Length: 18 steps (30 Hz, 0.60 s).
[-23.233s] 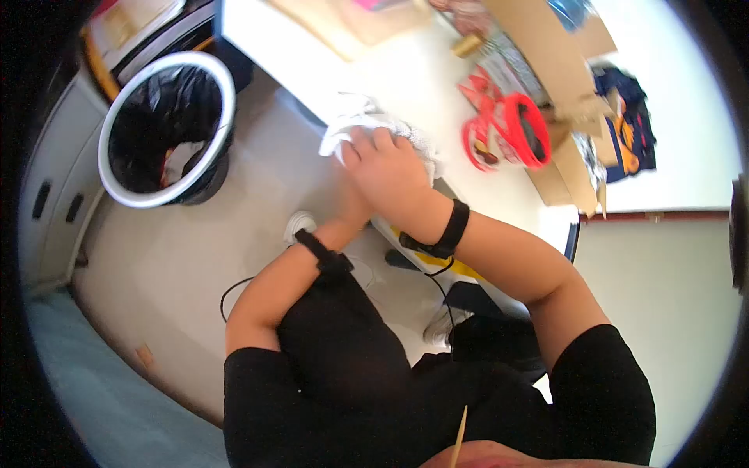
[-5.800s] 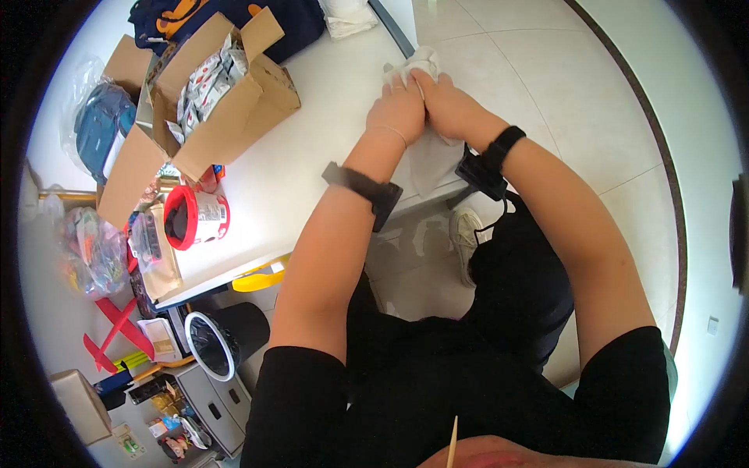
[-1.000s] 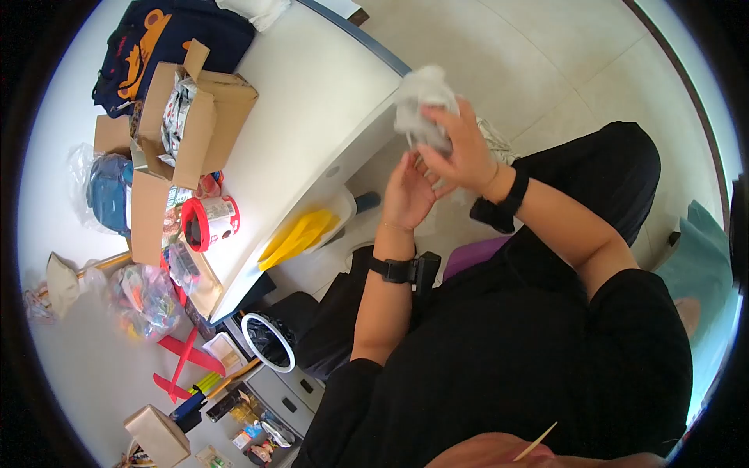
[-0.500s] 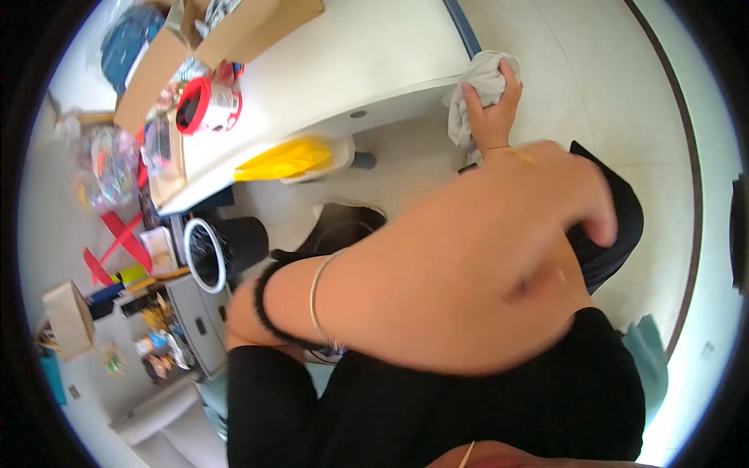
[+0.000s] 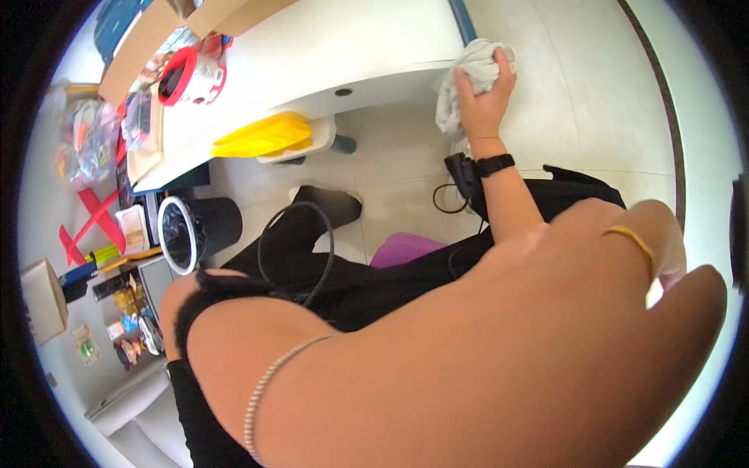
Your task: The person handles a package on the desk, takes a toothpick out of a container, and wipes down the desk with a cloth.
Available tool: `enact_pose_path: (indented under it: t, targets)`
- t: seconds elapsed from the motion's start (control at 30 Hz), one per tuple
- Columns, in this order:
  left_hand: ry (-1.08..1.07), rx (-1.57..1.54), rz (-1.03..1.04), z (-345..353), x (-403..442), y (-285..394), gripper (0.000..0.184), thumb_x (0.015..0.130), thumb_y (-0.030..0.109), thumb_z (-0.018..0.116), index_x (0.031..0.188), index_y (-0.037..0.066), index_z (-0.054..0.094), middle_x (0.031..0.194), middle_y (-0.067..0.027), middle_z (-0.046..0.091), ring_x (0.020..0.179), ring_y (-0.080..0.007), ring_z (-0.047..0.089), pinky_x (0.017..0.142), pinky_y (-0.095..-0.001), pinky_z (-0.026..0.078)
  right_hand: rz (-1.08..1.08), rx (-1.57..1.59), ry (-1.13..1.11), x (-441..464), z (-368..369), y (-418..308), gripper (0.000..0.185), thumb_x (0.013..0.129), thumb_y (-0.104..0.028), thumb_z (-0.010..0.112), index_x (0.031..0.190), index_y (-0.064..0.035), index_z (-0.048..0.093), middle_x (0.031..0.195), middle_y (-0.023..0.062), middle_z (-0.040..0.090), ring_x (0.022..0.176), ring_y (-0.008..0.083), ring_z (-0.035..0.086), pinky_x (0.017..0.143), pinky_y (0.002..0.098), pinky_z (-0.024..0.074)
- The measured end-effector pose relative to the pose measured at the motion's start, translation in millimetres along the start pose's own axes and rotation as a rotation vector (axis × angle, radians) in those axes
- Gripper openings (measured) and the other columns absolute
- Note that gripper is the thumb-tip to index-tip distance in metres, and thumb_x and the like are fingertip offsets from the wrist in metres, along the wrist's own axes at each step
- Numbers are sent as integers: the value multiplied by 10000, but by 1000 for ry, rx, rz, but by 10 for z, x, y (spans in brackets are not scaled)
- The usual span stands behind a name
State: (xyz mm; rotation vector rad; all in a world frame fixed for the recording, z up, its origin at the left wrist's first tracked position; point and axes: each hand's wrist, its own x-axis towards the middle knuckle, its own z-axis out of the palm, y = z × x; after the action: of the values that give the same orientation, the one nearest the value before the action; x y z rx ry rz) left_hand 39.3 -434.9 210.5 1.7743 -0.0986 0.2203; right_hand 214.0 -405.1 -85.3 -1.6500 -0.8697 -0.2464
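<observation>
My right hand [image 5: 488, 105], with a black watch [image 5: 494, 165] on its wrist, is closed around a crumpled pale grey cloth [image 5: 474, 64]. That cloth lies against the corner of the white table [image 5: 374, 47], and part of it hangs below the edge. Very near the camera, my left hand [image 5: 601, 273] crosses over the right forearm. A yellow ring is on one of its bent fingers, and a thin bracelet [image 5: 261, 382] circles the arm. Its fingers curl in; anything within them is hidden.
On the table are a red-and-white tub [image 5: 195, 78] and a cardboard box [image 5: 234, 15]. Below the edge sits a yellow item [image 5: 265, 134] in a white container. A black bin [image 5: 214, 226] with a white rim stands left. A black cable [image 5: 331, 242] loops near my legs.
My left hand has moved right and looks larger, closer to the camera. The watch on my right wrist has come into view. The cloth stays in my right hand at the table corner.
</observation>
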Motion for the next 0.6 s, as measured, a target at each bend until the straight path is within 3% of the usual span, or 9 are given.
enact_pose_path:
  t: [0.07,0.1,0.17,0.2,0.33,0.37,0.5,0.6]
  targets:
    - [14,-1,-28,-13,-27,46,341,691,47,551,1012,-28,463,957,-182,485,844,-317,495,720,-373,393,5,104,14,43,313,-104,604,789,-227,678,1274,-30,377,1202,171,411,1165,306,390,972,416,333]
    - [10,-9,-23,-31,-25,49,349,694,53,554,1020,-29,460,963,-182,482,851,-315,492,725,-373,390,294,490,-47,57,162,-90,603,792,-225,675,1276,-32,372,1203,168,413,1160,304,393,973,417,335]
    - [-39,-41,6,-64,2,9,365,700,64,560,1036,-31,454,975,-183,478,864,-313,485,736,-373,383,281,364,24,174,-170,-80,644,786,-241,683,1290,-20,348,1212,170,405,1160,295,392,991,415,318]
    - [-69,-42,15,-53,12,-2,372,704,70,563,1044,-32,451,982,-183,475,871,-311,481,741,-373,380,10,-98,34,168,-119,80,661,780,-245,687,1295,-17,340,1216,172,402,1160,293,391,997,415,310]
    - [-127,-91,-21,-5,129,-64,405,717,92,575,1077,-37,439,1006,-184,466,898,-306,467,763,-373,367,100,35,25,77,-102,69,684,755,-245,704,1289,-11,348,1216,185,392,1139,307,399,990,399,310]
    - [-134,-101,-31,1,130,-60,414,720,97,578,1085,-38,436,1013,-185,464,905,-305,464,768,-373,363,69,69,64,91,-38,-9,706,685,-192,730,1272,-29,375,1190,201,400,1113,356,423,964,411,352]
    - [-175,-169,-19,-26,98,-46,448,734,120,589,1117,-42,423,1037,-186,455,932,-300,450,789,-373,350,117,1,34,115,-71,-18,701,693,-212,729,1270,-16,382,1210,201,417,1139,356,414,974,413,344]
    - [-225,-235,-10,-77,65,-89,475,744,136,598,1142,-46,414,1056,-187,448,952,-296,439,806,-373,341,-22,13,51,61,4,3,683,738,-228,720,1286,-27,366,1220,188,409,1141,330,402,979,407,322]
